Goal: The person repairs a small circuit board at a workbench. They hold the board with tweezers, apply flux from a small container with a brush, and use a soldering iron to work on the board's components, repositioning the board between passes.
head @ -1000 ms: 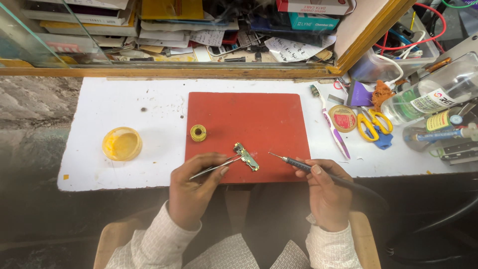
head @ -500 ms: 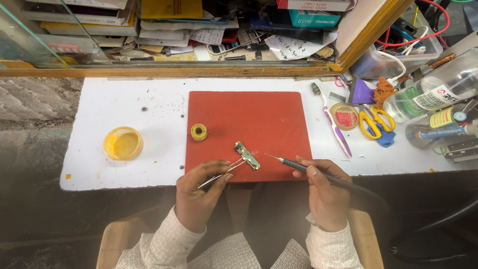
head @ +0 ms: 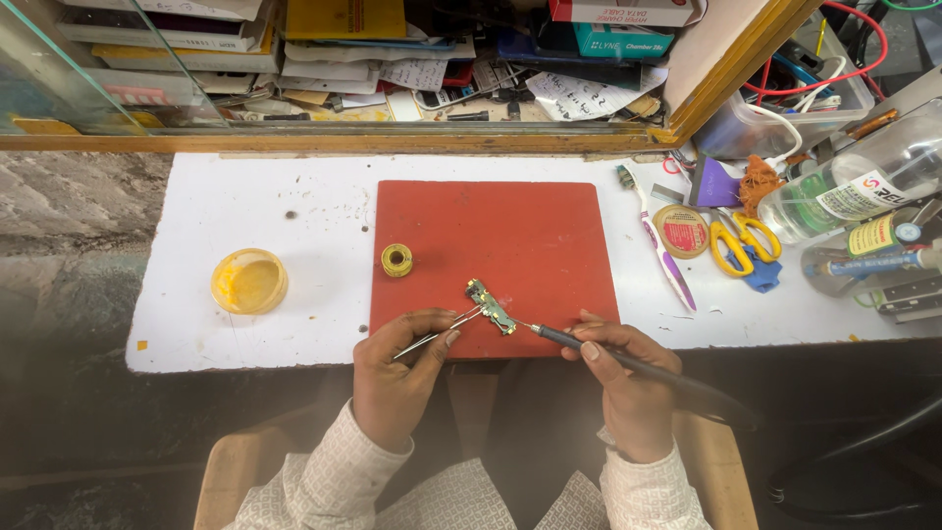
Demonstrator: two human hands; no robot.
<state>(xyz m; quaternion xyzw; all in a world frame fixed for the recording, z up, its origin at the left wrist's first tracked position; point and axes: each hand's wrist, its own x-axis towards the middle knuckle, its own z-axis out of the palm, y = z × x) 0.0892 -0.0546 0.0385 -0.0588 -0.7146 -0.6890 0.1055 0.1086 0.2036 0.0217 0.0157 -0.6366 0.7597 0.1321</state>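
Two hands are working at the worktop's near edge — left hand point(head: 397, 378), right hand point(head: 628, 388). Lying on the worktop are one red mat point(head: 496, 250), one circuit board point(head: 491, 306), one solder spool point(head: 396, 260), one yellow lid point(head: 249, 281), one toothbrush point(head: 655, 238) — and one pair of scissors point(head: 738, 243).

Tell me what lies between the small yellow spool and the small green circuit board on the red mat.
Only bare red mat separates the yellow spool from the green circuit board, seen in the head view.

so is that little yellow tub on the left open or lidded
Open: the yellow tub shows its rim and yellow inside, with no lid on it.
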